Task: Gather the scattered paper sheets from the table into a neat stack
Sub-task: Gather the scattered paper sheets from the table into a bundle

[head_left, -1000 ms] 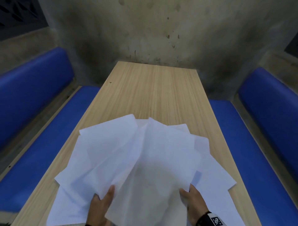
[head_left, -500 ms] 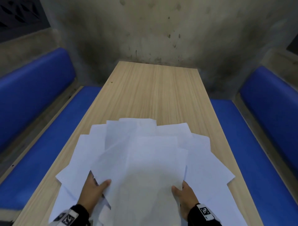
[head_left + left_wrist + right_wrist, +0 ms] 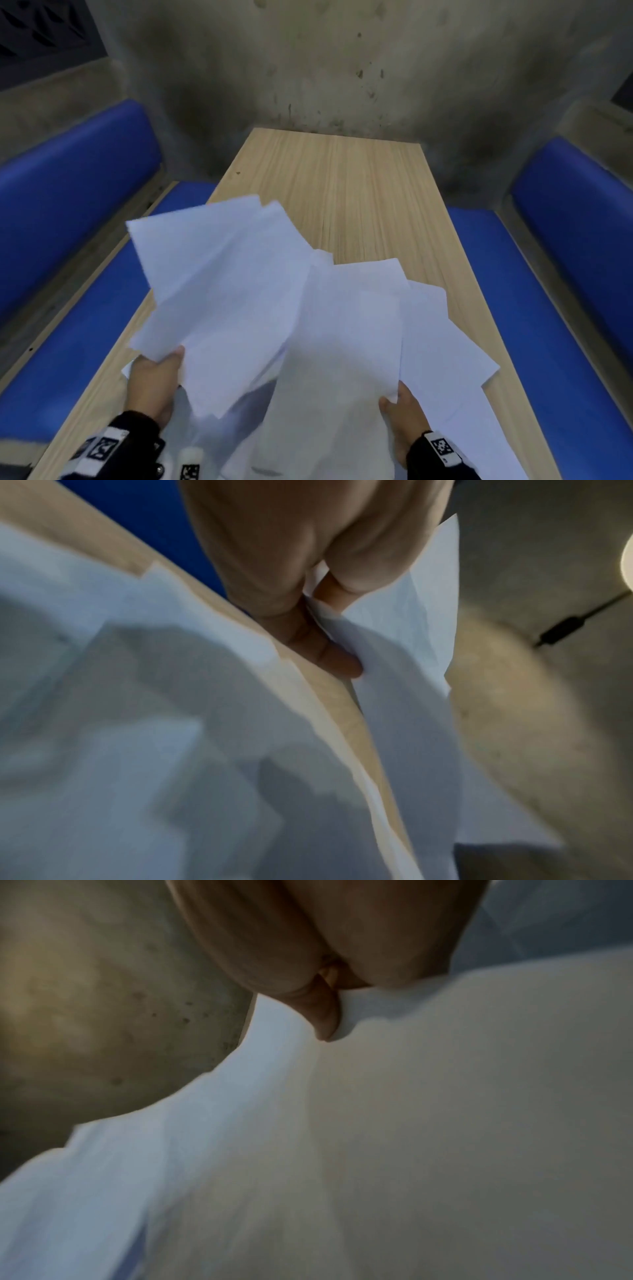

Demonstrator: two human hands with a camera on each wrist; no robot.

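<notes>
A stained concrete wall [image 3: 325, 68] backs a wood-grain counter [image 3: 342, 192] flanked by blue bench seats [image 3: 68, 308]. The left hand [image 3: 154, 383] pinches a fanned bundle of white paper sheets [image 3: 222, 291] between thumb and fingers [image 3: 329, 653], raised off the counter. The right hand [image 3: 406, 418] grips another sheet [image 3: 342, 342] at its near edge. More sheets [image 3: 445, 342] lie flat beyond the right fingers.
</notes>
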